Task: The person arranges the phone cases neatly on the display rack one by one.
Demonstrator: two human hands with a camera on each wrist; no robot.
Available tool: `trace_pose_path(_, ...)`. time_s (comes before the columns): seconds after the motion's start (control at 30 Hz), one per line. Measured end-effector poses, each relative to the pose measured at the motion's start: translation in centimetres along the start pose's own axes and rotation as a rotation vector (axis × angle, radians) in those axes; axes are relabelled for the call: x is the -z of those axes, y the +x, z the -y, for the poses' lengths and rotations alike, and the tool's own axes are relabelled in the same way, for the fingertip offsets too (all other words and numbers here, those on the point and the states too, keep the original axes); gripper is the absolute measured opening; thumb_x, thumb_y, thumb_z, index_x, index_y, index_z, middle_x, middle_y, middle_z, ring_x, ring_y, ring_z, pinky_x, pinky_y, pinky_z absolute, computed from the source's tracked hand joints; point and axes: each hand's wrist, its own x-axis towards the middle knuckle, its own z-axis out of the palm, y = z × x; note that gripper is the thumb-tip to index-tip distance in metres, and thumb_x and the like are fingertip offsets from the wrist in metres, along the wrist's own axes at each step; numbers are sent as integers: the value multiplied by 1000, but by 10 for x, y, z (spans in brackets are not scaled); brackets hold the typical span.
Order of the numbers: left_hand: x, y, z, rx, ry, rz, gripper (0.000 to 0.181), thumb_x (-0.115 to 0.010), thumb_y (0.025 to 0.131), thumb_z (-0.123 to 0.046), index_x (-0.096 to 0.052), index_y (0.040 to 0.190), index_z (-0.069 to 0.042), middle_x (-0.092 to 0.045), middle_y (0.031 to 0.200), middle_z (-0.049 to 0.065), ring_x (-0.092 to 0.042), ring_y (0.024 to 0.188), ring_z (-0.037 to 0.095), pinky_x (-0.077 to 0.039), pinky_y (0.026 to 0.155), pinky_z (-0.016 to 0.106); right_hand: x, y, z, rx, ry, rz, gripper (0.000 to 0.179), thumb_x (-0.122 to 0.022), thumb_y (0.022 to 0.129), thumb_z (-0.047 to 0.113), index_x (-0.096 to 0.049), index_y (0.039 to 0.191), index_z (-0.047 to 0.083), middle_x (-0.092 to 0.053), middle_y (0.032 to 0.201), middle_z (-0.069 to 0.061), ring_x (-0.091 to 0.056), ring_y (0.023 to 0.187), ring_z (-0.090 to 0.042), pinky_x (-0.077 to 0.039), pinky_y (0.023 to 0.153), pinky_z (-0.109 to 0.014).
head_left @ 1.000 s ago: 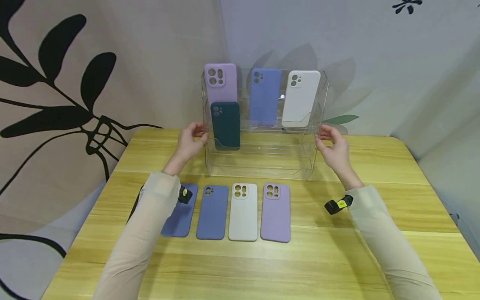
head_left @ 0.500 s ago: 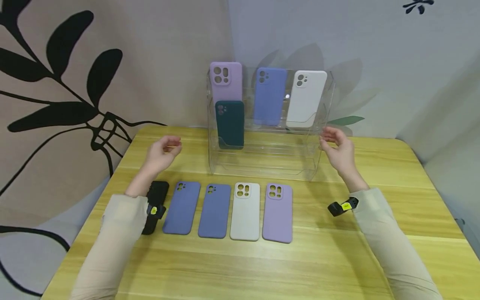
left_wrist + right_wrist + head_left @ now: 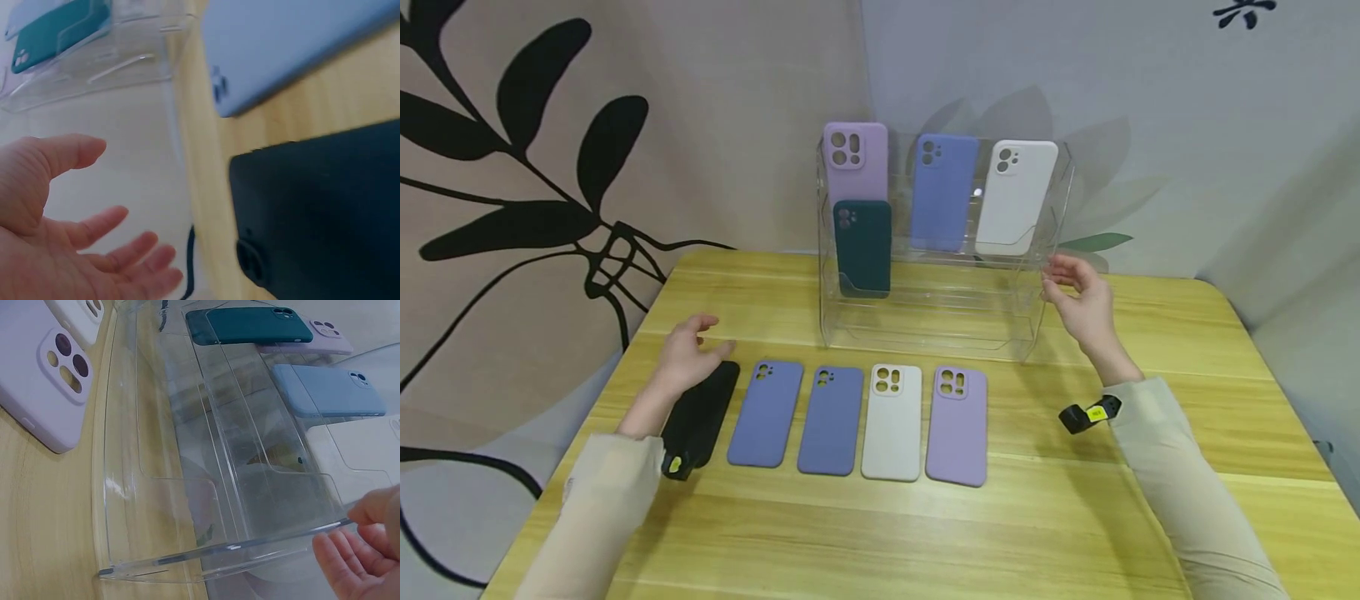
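Observation:
My left hand (image 3: 687, 360) hovers over the top of a black phone case (image 3: 709, 417) on the table, fingers spread and thumb apart. The left wrist view shows nothing between those fingers. At the right side of a clear acrylic display stand (image 3: 925, 342), my right hand (image 3: 1084, 307) pinches the side panel's edge between thumb and fingers. The stand's upper tier carries a lilac case (image 3: 859, 182), a blue case (image 3: 943, 196) and a white case (image 3: 1017, 200). A dark green case (image 3: 862, 250) leans one tier lower at the left, overlapping the lilac one's bottom.
Right of the black case, two blue-violet cases (image 3: 766, 417), a whitish case (image 3: 891, 437) and a lilac case (image 3: 957, 437) lie in a row on the wooden table (image 3: 1037, 533). A wall with black leaf shapes (image 3: 613, 150) rises behind.
My left hand has let go of the stand's left side and moved left and toward me, over the black case. The right hand stays at the stand's right side.

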Motion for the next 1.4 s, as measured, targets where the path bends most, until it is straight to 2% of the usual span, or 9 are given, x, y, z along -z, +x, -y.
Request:
trace_pose_path(0.2, -6, -2, 15, 59, 120, 75, 70, -60, 89, -24, -28, 135, 18, -28, 131, 45, -27, 119, 59, -31, 93, 65, 1, 0, 0, -4, 4, 20, 32, -56, 90, -2, -52, 121, -11, -58, 108, -21, -53, 88, 4, -48, 68, -9)
trace_pose_path(0.3, -10, -3, 21, 112, 161, 116, 77, -61, 87, -28, -24, 136, 18, -24, 132, 46, -21, 120, 62, -30, 93, 67, 1, 1, -2, -9, 7, 23, 34, -57, 89, -2, -51, 122, -11, -58, 109, -21, -53, 88, 4, -48, 68, -9)
trace_pose_path(0.47, -12, -5, 29, 168, 211, 172, 85, -64, 84, -29, -20, 136, 20, -22, 132, 48, -20, 118, 64, -30, 92, 67, 1, 1, -2, -10, 3, 25, 34, -57, 90, -2, -52, 122, -10, -58, 111, -24, -53, 88, 5, -48, 68, -9)
trace_pose_path(0.63, -11, -6, 31, 182, 248, 206, 88, -69, 81, -27, -19, 135, 20, -22, 130, 49, -21, 116, 65, -30, 92, 67, 0, 2, -1, -2, 2, 15, 32, -57, 90, -2, -53, 121, -9, -58, 109, -24, -54, 87, 4, -48, 68, -9)
trace_pose_path(0.87, -14, -8, 31, 177, 307, 200, 84, -69, 79, -26, -24, 133, 21, -24, 128, 49, -26, 112, 65, -34, 87, 67, 0, 1, -1, -9, 15, 11, 31, -56, 89, -4, -52, 119, -12, -58, 107, -20, -54, 87, 2, -49, 68, -10)
trace_pose_path(1.07, -18, -8, 30, 202, 358, 191, 86, -71, 78, -28, -25, 133, 20, -26, 125, 49, -29, 109, 64, -38, 83, 65, 1, 2, -2, -17, 8, 4, 31, -56, 89, -4, -53, 119, -12, -59, 105, -16, -54, 86, 3, -49, 68, -10)
trace_pose_path(1.2, -20, -8, 30, 196, 351, 167, 86, -72, 76, -26, -27, 133, 20, -28, 124, 48, -30, 108, 64, -39, 83, 65, 1, 1, -2, -9, 7, 5, 31, -56, 89, -4, -53, 119, -11, -59, 107, -19, -54, 86, 3, -49, 68, -10)
trace_pose_path(1.4, -16, -7, 30, 193, 319, 128, 86, -71, 76, -25, -26, 134, 20, -25, 127, 49, -24, 114, 66, -36, 86, 67, 0, 1, -3, 2, 2, 8, 31, -56, 89, -4, -53, 119, -11, -58, 109, -25, -54, 86, 4, -49, 68, -10)
